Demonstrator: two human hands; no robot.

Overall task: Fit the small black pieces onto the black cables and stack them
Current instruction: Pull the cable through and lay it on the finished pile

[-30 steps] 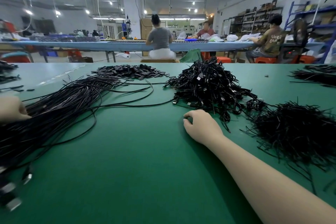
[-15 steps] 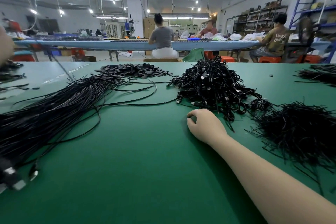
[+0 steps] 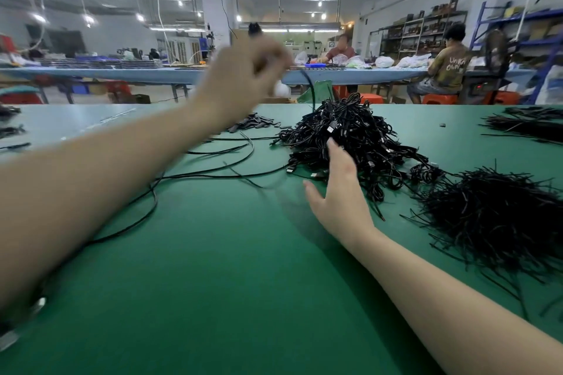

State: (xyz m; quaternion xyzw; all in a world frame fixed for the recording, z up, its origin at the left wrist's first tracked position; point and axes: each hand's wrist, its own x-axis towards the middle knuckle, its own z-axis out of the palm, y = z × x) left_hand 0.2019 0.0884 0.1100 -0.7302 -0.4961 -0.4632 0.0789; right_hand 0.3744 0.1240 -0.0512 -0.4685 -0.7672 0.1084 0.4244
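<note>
A tangled heap of black cables [image 3: 359, 134] with connectors lies mid-table. My left hand [image 3: 243, 70], blurred and raised above the table, pinches one black cable [image 3: 308, 85] that hangs down into the heap. My right hand [image 3: 338, 192] is open with straight fingers, its fingertips touching the heap's near left side. A flat pile of small black pieces [image 3: 254, 123] lies behind my left forearm. Long loose cables [image 3: 219, 161] trail left across the green table [image 3: 228, 268], partly hidden by my left arm.
A bushy pile of thin black strands [image 3: 496, 219] sits at the right, close to my right forearm. More black bundles [image 3: 524, 123] lie far right. Behind the table's far edge, people [image 3: 447, 67] sit at a long blue bench [image 3: 122, 73].
My left hand swung from the left edge up and across to above the heap, bringing a cable. My right hand uncurled from a fist and reached forward to the heap.
</note>
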